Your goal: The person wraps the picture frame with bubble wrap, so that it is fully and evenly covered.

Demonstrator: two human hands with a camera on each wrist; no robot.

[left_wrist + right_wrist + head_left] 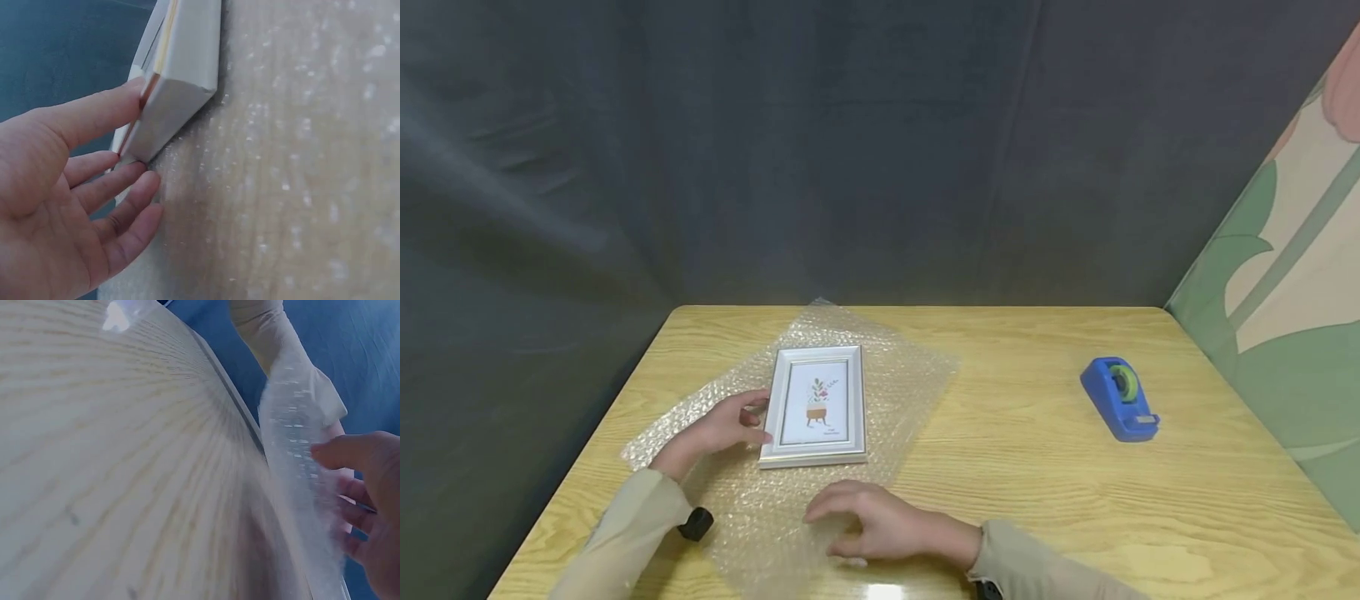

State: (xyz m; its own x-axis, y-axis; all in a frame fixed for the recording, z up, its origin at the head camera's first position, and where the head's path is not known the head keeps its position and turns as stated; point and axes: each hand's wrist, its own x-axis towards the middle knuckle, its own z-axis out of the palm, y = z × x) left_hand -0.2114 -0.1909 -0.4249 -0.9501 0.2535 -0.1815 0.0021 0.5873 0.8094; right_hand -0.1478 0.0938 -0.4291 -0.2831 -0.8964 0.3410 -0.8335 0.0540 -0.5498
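Observation:
A white picture frame (781, 408) lies face up on a sheet of clear bubble wrap (895, 392), showing a print of flowers in an orange pot. At its left edge is my left hand (730, 423). In the left wrist view, the thumb (119, 103) touches the frame's border while the loosely bent fingers rest by its side. My right hand (880, 521) is over the near part of the wrap, thumb and fingers spread apart. In the right wrist view, raised bubble wrap (297, 437) reaches the right thumb (344, 452).
A blue tape dispenser (1112, 408) with a greenish roll stands on the right side of the wooden table (1000, 375). Dark curtain (850, 150) hangs behind and to the left. A floral-patterned panel (1300, 275) borders the right side.

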